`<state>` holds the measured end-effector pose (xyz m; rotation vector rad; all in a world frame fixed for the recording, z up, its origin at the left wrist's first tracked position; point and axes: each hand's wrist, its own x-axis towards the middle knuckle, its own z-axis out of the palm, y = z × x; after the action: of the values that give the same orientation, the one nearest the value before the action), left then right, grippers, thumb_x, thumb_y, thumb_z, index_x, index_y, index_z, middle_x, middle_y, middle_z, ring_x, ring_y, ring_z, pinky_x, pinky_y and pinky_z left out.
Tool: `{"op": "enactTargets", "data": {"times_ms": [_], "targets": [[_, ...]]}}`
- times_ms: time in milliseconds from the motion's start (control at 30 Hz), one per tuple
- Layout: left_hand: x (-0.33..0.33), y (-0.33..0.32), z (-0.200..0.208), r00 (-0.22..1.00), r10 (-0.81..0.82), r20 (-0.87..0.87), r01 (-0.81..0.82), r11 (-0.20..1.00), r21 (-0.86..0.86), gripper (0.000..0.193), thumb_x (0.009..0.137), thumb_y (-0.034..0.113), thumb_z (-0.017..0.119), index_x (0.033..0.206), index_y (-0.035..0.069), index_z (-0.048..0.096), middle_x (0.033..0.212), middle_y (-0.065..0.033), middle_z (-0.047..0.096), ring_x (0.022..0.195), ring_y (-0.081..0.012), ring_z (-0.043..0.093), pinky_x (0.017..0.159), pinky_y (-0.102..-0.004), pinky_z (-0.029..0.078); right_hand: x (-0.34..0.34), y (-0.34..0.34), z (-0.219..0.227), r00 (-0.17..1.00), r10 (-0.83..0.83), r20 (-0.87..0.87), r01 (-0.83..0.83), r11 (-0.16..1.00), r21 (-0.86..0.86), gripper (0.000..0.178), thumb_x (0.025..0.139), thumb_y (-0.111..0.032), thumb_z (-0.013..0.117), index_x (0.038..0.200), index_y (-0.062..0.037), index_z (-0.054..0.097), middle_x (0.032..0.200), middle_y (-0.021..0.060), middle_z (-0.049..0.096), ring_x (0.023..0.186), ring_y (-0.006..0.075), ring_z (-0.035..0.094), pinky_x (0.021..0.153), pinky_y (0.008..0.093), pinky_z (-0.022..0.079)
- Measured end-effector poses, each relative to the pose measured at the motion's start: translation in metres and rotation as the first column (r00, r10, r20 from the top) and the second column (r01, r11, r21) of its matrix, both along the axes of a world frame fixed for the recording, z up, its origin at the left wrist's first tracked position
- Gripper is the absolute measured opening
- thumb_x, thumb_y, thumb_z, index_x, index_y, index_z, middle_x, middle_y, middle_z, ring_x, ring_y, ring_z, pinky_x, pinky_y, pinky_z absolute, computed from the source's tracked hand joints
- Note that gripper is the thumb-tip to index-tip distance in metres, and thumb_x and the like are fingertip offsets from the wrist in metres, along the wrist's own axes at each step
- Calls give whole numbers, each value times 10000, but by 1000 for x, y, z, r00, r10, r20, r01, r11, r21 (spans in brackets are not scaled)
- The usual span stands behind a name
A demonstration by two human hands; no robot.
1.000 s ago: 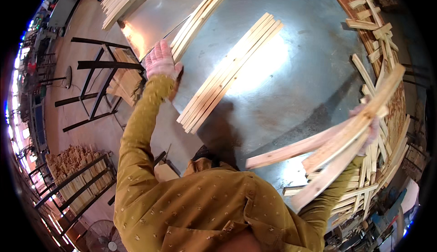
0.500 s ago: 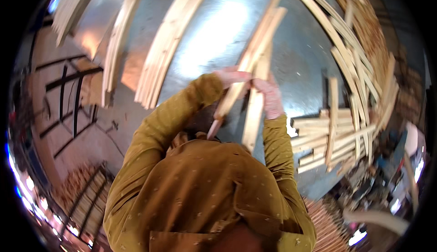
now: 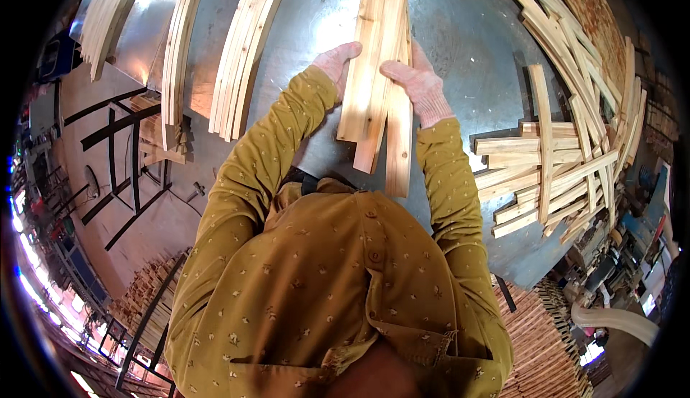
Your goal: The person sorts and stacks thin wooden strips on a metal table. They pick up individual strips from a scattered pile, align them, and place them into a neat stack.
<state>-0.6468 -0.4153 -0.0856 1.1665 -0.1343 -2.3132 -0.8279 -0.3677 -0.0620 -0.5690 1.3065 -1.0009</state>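
Pale wooden strips (image 3: 369, 82) lie side by side in front of me, their near ends staggered. My left hand (image 3: 336, 64), in a light pinkish glove, is closed on the left edge of these strips. On the opposite edge my right hand (image 3: 420, 85), gloved alike, grips them with its thumb lying across the top face; its other fingers are mostly hidden. The rightmost strip (image 3: 399, 150) reaches closest to my body, and its upper part is partly covered by my right thumb and the wider strips.
Under the strips is a shiny metal table (image 3: 474, 53). To the left lie neat rows of strips (image 3: 248, 57). At the right, loose strips (image 3: 543, 154) cross in a jumbled heap. A black metal frame (image 3: 133, 146) stands beyond the table's left side.
The strips, crossed and tilted before, now lie nearly parallel and closer together. Both hands have moved farther from my body, to opposite edges of the bundle.
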Motion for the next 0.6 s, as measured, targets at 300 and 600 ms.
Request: {"op": "enactTargets", "data": {"times_ms": [300,600], "targets": [[74,11,36,-95,-16,995,771,631,84,474,946,305,578,1355,72,516,1132,-223,670,1014,-400,669,890,-474,527,12,-37,-26,989,43,-143,-42,999,11,737,760,-169,798,1402,-46,457,1068,152,696,954,267,689,857,353,562],[188,2,48,-7,106,994,469,879,-90,723,897,580,602,1330,5,531,1268,-295,588,1223,-374,563,1023,-460,432,193,-71,-41,743,134,-656,-149,988,33,968,836,-434,703,1511,59,216,1479,300,404,1332,398,469,1090,410,405]]}}
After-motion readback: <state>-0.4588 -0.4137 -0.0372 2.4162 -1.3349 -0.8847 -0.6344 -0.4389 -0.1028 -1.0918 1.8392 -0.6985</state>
